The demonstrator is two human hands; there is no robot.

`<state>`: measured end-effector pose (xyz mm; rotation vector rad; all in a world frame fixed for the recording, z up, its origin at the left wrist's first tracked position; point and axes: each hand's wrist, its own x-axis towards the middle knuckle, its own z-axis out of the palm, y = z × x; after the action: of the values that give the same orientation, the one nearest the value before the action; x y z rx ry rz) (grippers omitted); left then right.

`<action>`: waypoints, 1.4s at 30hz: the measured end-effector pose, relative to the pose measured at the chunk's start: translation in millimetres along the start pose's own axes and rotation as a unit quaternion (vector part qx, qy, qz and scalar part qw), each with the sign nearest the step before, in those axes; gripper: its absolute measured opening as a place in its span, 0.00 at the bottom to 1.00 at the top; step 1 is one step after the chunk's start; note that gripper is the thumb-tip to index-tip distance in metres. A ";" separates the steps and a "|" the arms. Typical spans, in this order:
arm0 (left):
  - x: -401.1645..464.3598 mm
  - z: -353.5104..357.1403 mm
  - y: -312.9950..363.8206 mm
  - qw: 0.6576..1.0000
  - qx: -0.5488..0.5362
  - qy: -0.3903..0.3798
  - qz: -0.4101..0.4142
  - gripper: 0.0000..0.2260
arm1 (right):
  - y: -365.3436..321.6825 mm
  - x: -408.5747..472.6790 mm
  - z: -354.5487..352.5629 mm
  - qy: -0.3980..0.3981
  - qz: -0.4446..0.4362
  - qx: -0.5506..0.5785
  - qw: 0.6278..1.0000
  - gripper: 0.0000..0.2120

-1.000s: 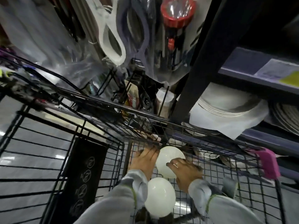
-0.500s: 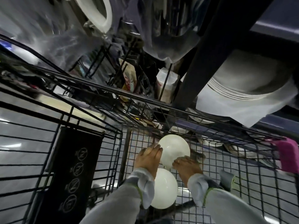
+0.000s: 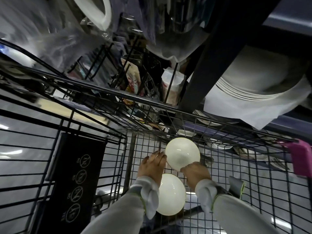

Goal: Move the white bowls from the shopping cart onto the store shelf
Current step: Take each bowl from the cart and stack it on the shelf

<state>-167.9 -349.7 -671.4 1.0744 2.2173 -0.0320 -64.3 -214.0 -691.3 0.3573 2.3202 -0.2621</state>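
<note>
Two white bowls are inside the black wire shopping cart [image 3: 108, 93]. The far white bowl [image 3: 182, 153] is held between both hands, tilted, a little above the cart floor. My left hand [image 3: 152, 164] presses its left side with fingers spread along the rim. My right hand [image 3: 195, 173] grips its near right edge. The near white bowl [image 3: 172, 195] lies below my wrists, partly hidden by my left sleeve. The store shelf [image 3: 287, 122] stands to the right beyond the cart.
A stack of white plates [image 3: 249, 88] wrapped in white paper sits on the shelf at right. A black shelf post [image 3: 206, 58] rises behind the cart. Bagged goods hang above. A black child-seat flap [image 3: 74, 179] is at left, a pink handle end [image 3: 302, 159] at right.
Both hands have raised the far bowl slightly and carried it away from me. The view has tipped downward. The near bowl has stayed put.
</note>
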 end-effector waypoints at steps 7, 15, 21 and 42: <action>-6.8 -20.7 3.2 1.000 0.017 0.014 0.005 0.26 | 7.3 -15.5 -13.9 0.057 0.026 0.065 0.996 0.18; -18.1 -42.8 19.0 0.999 0.035 0.006 0.016 0.25 | 7.0 -50.6 -26.3 0.056 0.059 0.154 0.985 0.17; -32.6 -68.5 38.3 0.999 -0.008 -0.031 0.044 0.28 | 10.2 -72.3 -44.6 0.039 0.081 0.209 0.974 0.13; -94.8 -167.9 117.7 0.978 -0.138 -0.075 0.140 0.16 | 19.2 -193.4 -144.8 0.176 0.022 0.295 0.939 0.07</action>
<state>-136.0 -287.9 -456.5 1.1727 1.8547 0.2989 -23.8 -187.7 -453.8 0.8046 2.5358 -0.9467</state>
